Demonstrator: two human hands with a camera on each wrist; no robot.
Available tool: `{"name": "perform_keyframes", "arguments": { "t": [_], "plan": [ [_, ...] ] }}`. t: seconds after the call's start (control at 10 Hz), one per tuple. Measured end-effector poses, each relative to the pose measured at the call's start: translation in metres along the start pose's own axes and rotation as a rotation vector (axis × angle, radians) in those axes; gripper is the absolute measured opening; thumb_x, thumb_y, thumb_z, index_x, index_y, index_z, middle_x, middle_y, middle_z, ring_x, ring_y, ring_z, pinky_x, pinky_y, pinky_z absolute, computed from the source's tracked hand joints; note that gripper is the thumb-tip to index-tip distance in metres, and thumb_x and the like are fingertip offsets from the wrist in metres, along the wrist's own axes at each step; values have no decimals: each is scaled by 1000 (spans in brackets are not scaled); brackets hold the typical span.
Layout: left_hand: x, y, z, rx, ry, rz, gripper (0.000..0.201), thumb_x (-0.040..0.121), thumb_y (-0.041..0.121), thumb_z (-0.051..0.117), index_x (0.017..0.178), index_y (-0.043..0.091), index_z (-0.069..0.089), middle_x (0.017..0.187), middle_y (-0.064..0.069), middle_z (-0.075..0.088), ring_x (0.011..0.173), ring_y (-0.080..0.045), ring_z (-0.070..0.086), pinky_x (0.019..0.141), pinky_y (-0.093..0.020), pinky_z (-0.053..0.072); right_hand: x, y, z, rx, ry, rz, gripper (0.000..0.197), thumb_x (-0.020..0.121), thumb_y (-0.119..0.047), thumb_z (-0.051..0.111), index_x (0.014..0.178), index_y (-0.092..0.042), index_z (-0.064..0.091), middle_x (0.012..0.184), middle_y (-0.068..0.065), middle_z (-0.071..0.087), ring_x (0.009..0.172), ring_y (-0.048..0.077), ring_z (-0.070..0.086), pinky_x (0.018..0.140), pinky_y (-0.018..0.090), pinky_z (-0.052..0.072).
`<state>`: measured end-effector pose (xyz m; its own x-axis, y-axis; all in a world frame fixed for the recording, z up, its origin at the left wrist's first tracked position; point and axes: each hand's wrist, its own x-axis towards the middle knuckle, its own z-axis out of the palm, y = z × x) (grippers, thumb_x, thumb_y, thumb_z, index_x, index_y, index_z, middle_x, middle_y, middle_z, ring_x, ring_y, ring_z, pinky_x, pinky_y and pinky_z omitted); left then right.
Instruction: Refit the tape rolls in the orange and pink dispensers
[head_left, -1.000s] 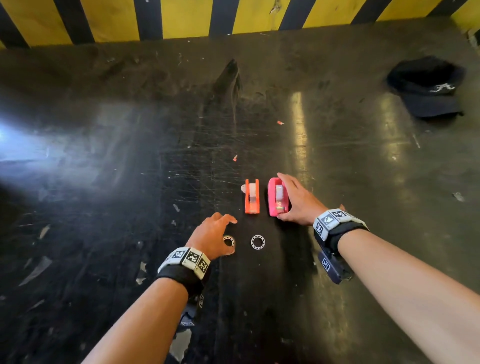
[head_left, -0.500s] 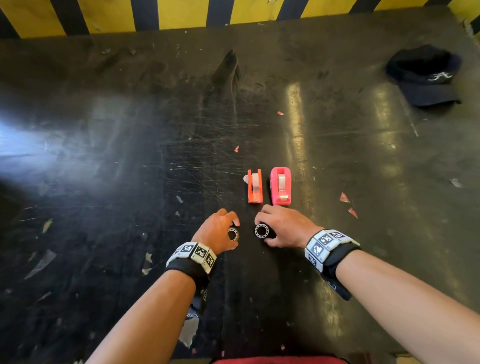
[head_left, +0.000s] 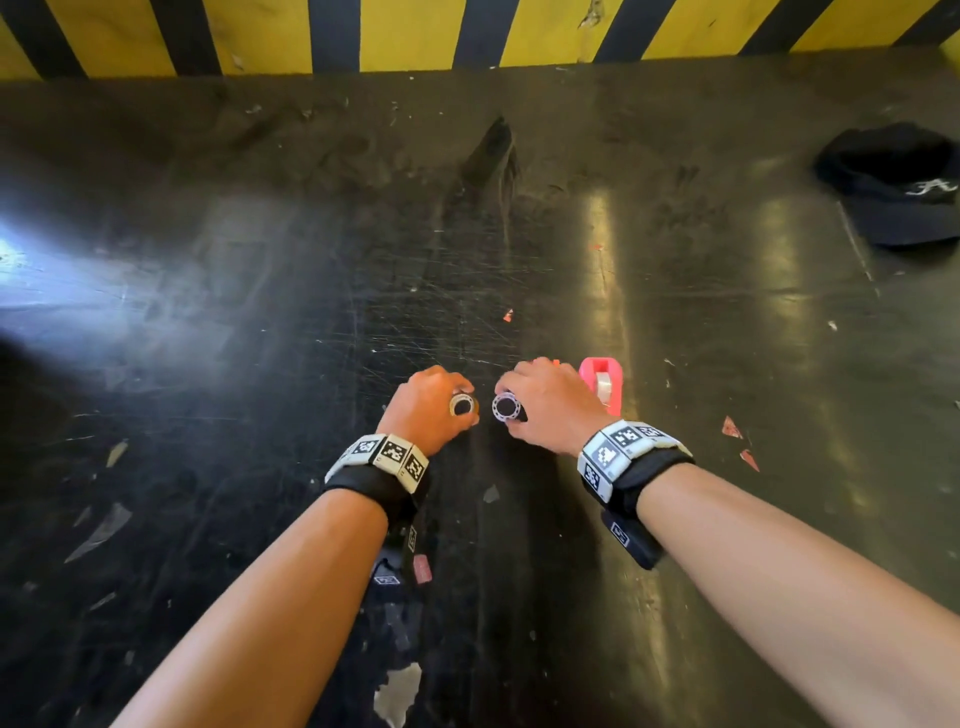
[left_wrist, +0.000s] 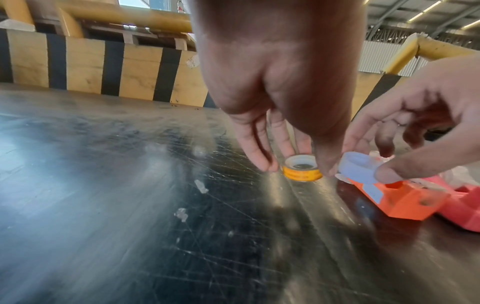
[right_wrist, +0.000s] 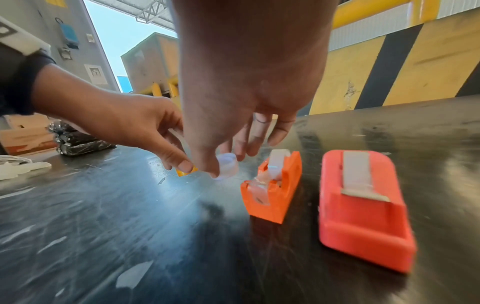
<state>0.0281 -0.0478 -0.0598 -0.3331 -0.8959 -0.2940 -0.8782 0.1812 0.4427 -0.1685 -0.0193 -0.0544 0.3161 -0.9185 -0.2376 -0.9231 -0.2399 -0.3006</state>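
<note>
My left hand (head_left: 464, 401) pinches a small tape roll with an orange label (left_wrist: 302, 170) low over the black table (head_left: 260, 322). Just to its right, my right hand (head_left: 511, 410) pinches a clear whitish tape roll (left_wrist: 359, 167) between thumb and fingers. The orange dispenser (right_wrist: 272, 195) stands right behind that roll with clear tape across its top; in the head view my right hand covers nearly all of it. The larger pink dispenser (head_left: 602, 384) stands beside it on the right, untouched.
A black cap (head_left: 904, 182) lies at the far right. A yellow and black striped barrier (head_left: 467, 31) runs along the far edge. Red scraps (head_left: 731, 427) and pale bits of tape litter the scratched table.
My right hand left the pink dispenser, came back to the ring-shaped roll and picked it up. My left hand took up the orange-labelled roll. Both hands have moved forward to the dispensers.
</note>
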Motion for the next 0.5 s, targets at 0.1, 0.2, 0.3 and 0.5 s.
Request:
{"name": "perform_keyframes", "arguments": {
  "t": [0.1, 0.2, 0.3, 0.5],
  "plan": [
    [12, -6, 3, 55, 17, -17, 44, 85, 38, 80, 126, 24, 70, 124, -6, 68, 110, -29, 68, 94, -44, 56, 21, -5, 4, -117, -34, 43, 37, 97, -37, 66, 130, -22, 64, 128, 1, 65, 121, 28, 55, 96, 45, 41],
    [22, -12, 11, 92, 28, -43, 45, 86, 39, 80, 128, 25, 69, 127, -5, 67, 110, -31, 69, 91, -44, 57, 30, -8, 14, -198, -30, 54, 37, 98, -36, 64, 132, -20, 65, 128, 2, 64, 122, 28, 54, 95, 44, 39],
    [26, -16, 17, 97, 27, -47, 48, 88, 39, 77, 132, 26, 64, 128, -4, 65, 110, -29, 69, 91, -43, 58, 32, -9, 20, -243, 6, 76, 40, 97, -35, 66, 134, -19, 65, 130, 4, 61, 122, 28, 54, 96, 44, 40],
    [19, -21, 12, 47, 70, -62, 52, 90, 49, 72, 136, 30, 55, 131, -1, 61, 106, -23, 69, 88, -45, 60, 25, -8, 6, -140, 63, 67, 49, 94, -42, 69, 139, -24, 61, 132, 2, 58, 123, 25, 54, 99, 43, 39]
  ]
}}
